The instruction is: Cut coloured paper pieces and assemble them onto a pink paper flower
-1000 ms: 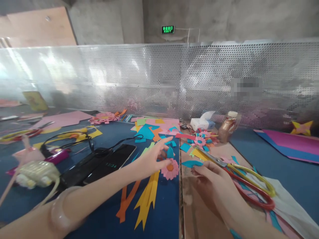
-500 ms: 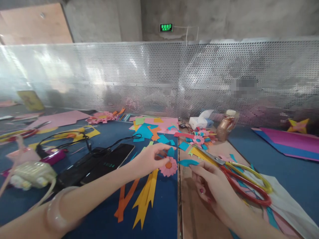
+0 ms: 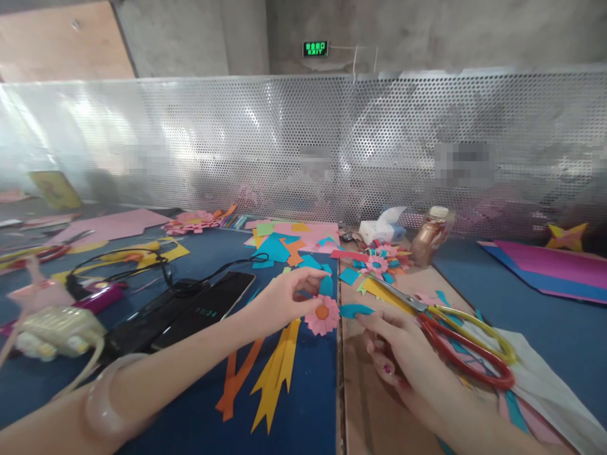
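My left hand pinches a pink paper flower with an orange round centre, held upright above the table. A blue paper piece sticks up behind the flower's top edge by my fingertips. Yellow paper ribbons with notched ends and orange paper strips extend below the left hand; whether they are joined to the flower is hidden. Between thumb and fingers, my right hand grips a blue paper petal, its tip close to the flower's right edge.
Scissors with red and yellow handles lie right of my right hand. Two phones and a cable are at left. Blue paper scraps, a tissue box and a brown bottle stand further back, before a perforated metal screen.
Both hands keep their grips. The flower has turned slightly to face me more, and the blue petal has shifted a little; the view has tilted slightly.
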The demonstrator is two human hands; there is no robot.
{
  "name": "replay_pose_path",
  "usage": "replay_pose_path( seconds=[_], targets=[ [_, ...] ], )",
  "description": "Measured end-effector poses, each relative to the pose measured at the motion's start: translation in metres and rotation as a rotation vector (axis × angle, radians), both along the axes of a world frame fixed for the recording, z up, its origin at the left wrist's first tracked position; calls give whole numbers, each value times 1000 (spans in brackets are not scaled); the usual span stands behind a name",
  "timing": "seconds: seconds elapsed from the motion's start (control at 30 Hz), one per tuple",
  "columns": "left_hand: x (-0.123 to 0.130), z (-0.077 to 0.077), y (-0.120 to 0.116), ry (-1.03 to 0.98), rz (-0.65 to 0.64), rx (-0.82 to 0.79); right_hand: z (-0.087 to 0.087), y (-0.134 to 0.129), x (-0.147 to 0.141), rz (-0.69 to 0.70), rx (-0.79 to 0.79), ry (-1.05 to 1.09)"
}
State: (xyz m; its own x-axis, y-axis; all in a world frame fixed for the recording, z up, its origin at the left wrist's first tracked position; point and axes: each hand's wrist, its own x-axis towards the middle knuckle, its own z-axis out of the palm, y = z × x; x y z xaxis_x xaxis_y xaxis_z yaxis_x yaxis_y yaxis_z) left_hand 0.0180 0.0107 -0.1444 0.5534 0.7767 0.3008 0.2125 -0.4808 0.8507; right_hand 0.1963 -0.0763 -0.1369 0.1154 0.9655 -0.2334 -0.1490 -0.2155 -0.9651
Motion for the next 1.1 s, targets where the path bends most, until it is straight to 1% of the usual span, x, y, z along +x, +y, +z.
replay_pose_path(
  seconds=[0.23, 0.53, 0.73, 0.83, 1.0, 1.1],
  targets=[
    [1, 1, -1, -6, 2, 14, 0, 1, -1, 9, 0, -12],
    [0, 2, -2, -19, -12, -6, -1, 0, 3, 67, -18, -26],
    [1, 4, -5, -15, -13, -9, 1, 0, 1, 33, -30, -23],
    [2, 4, -5, -17, -13, -14, 2, 0, 1, 39, -21, -30],
    [2, 4, -6, -23, -14, -20, 3, 1, 2, 43, -56, -38],
    [3, 5, -7, -21, -11, -31, 3, 0, 1, 44, -42, -58]
  ],
)
